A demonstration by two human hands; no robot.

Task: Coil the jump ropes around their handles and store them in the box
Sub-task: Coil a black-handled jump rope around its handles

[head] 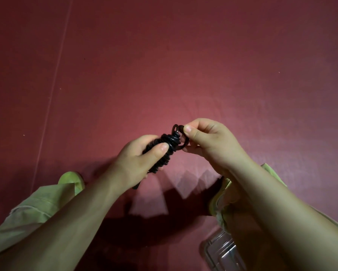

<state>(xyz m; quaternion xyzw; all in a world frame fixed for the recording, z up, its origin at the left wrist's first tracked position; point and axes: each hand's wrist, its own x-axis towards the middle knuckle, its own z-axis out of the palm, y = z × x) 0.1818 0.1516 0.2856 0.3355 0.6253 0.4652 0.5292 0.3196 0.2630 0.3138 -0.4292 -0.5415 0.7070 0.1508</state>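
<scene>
Under right forearm (281, 222), clear box (221, 251) half hidden, cropped.

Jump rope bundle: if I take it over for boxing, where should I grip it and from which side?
Probably grip the coiled middle of the jump rope bundle, where the left hand wraps it, coming from the side across its length. The right hand pinches a loose loop at the top end; that part looks unsecured.
</scene>
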